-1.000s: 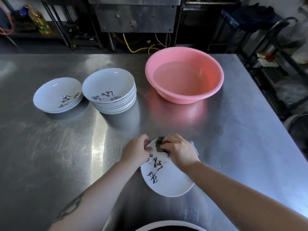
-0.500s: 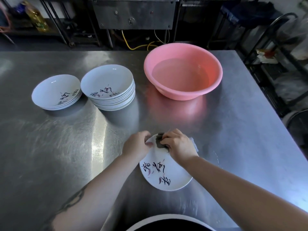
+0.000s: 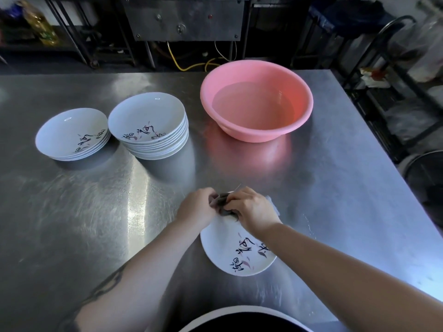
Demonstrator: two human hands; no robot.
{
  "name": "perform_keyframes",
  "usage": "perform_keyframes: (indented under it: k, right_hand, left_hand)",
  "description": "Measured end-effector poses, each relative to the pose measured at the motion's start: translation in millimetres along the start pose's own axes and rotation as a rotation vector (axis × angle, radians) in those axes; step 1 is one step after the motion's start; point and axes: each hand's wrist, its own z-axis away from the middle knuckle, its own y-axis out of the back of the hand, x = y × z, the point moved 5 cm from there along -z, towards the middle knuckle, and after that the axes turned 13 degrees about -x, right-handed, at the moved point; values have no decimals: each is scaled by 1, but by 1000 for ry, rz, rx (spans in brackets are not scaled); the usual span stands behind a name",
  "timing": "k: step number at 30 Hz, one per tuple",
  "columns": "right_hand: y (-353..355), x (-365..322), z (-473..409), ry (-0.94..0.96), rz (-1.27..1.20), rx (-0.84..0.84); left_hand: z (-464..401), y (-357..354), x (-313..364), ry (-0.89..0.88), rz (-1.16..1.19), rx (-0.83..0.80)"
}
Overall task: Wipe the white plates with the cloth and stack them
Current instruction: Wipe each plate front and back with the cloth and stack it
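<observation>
While the head camera looks down over a steel table [image 3: 335,188], both hands meet at the far rim of a white plate [image 3: 230,248] that lies near the table's close edge. The right hand [image 3: 251,209] has its fingers curled round a dark grey cloth [image 3: 221,203] and presses it onto the plate's far edge. The left hand [image 3: 197,206] grips that same far edge from the left, its fingers bent over the rim and touching the cloth. Black brush lettering with small pink marks shows on the plate's near half, and the plate appears to rest on the table, though whether its far rim is lifted I cannot tell. A pale scrap of something peeks out just behind the right hand; what it is cannot be made out.

Farther back on the left stand two piles of matching white plates: a low stack [image 3: 72,135] at the far left and a taller stack [image 3: 151,127] just beside it, the two close but not touching. Right of the taller stack sits a pink basin [image 3: 256,75] holding water. Beyond the table is a metal cabinet [image 3: 182,17] with yellow cable [image 3: 177,63] below it, and a dark rack [image 3: 383,80] stands off to the right.
</observation>
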Motion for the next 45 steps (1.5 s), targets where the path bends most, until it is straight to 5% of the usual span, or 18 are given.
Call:
perform_keyframes:
  k: [11,18,24,27,29,32,35,38,45]
  right_hand:
    - [5,47,31,-236,107,-65]
    - [-9,5,83,-110,-5,58]
    - [-36,-26,73,-15,-159,-110]
    - [-24,-7,70,-24,-150,-117]
    - [-13,7,72,-40,-142,-93]
    - [-6,10,73,-12,-152,-85]
    - [-4,11,74,11,-173,-54]
    - [-2,9,78,37,-176,-43]
    - [-5,11,87,6,-121,-157]
  left_hand:
    - [22,-14,-29,165,348,282]
    - [41,-28,-39,225,428,415]
    - [48,-35,-43,284,528,462]
    - [50,-37,-43,225,656,338]
    - [59,-38,-44,105,554,276]
    - [84,-30,-41,-201,190,437]
    - [83,-41,-25,-483,-107,229]
    - [70,-53,-21,-498,-231,59]
    - [67,-48,-19,-556,-257,152]
